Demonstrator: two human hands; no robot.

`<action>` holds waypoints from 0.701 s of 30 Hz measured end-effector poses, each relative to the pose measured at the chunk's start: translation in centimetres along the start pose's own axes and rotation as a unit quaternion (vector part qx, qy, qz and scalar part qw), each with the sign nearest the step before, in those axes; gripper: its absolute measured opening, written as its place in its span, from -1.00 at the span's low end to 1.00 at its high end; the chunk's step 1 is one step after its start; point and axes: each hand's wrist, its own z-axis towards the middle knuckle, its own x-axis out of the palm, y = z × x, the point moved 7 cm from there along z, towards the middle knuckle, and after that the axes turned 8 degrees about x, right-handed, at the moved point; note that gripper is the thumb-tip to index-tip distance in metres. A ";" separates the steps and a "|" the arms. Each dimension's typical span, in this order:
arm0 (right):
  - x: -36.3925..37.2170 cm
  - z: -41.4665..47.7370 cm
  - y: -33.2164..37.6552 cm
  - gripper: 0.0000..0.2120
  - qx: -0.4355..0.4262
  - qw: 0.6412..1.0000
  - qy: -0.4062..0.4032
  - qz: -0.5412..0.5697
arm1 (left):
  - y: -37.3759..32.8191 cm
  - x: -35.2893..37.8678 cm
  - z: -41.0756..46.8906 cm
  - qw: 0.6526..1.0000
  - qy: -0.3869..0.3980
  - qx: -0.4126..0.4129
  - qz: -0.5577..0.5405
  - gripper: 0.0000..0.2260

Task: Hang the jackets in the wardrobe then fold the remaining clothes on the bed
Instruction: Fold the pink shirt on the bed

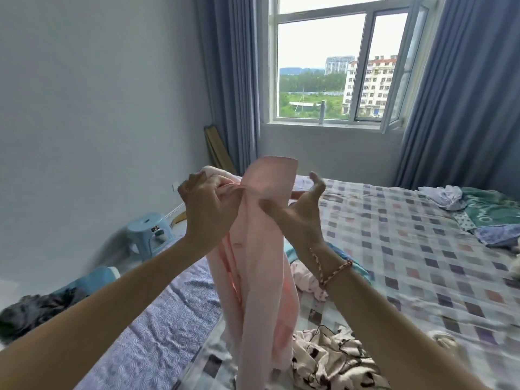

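I hold a pale pink garment (261, 266) up in front of me, and it hangs down to the bed (408, 249). My left hand (206, 205) grips its bunched top edge with curled fingers. My right hand (299, 212) pinches the cloth beside it with the thumb, while its other fingers stretch out behind the raised pink flap. A cream garment with dark patches (332, 358) lies crumpled on the bed below. A small pink piece (306, 280) lies behind my right wrist. No wardrobe is in view.
The bed has a checked sheet, and a purple patterned cover (157, 327) hangs on its left side. More clothes (478, 209) are piled at the far right. A blue stool (149, 232) and a dark heap (36, 311) are on the floor at left. Window and curtains behind.
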 end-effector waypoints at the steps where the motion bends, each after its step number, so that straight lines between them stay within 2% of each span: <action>1: 1.5 -0.8 -2.2 -0.41 0.072 0.997 0.018 -0.009 | 0.2 -0.9 -0.2 1.000 -0.007 -0.006 0.009 -0.67; 2: 2.9 -1.8 -4.3 -0.58 0.122 0.991 0.043 -0.032 | 0.3 -1.5 -0.3 1.000 -0.013 -0.007 0.022 -0.67; 4: 5.3 -3.2 -7.5 -0.83 0.145 0.984 0.067 -0.078 | 1.5 -3.1 -0.8 0.998 -0.014 -0.011 0.063 -0.74; 7: 3.6 -2.5 -8.8 -0.81 0.114 0.989 -0.026 -0.091 | 2.6 -4.9 -1.1 0.995 0.000 0.018 0.095 -0.75; 9: 2.8 -1.6 -7.6 -0.75 0.029 0.993 -0.051 -0.107 | 4.4 -6.8 -1.7 0.995 0.018 0.007 0.095 -0.68; 11: 1.9 -1.7 -5.5 -0.80 -0.086 0.978 -0.076 -0.172 | 4.9 -8.9 -2.5 0.998 0.006 -0.036 0.060 -0.66; 14: 2.3 -3.6 -2.4 -0.81 -0.198 0.956 -0.096 -0.192 | 5.4 -12.7 -4.1 0.994 -0.051 -0.083 0.049 -0.82; 16: 2.8 -4.8 -0.7 -0.78 -0.210 0.960 -0.066 -0.175 | 6.2 -14.9 -4.4 0.990 -0.064 -0.115 0.045 -0.84; 18: 3.3 -5.1 0.4 -0.67 -0.170 0.967 0.017 -0.190 | 7.1 -16.7 -3.9 0.988 -0.054 -0.131 0.059 -0.84; 21: 4.6 -4.1 0.5 -0.52 -0.139 0.952 0.122 -0.244 | 8.1 -17.0 -1.9 0.991 0.027 -0.087 0.102 -0.87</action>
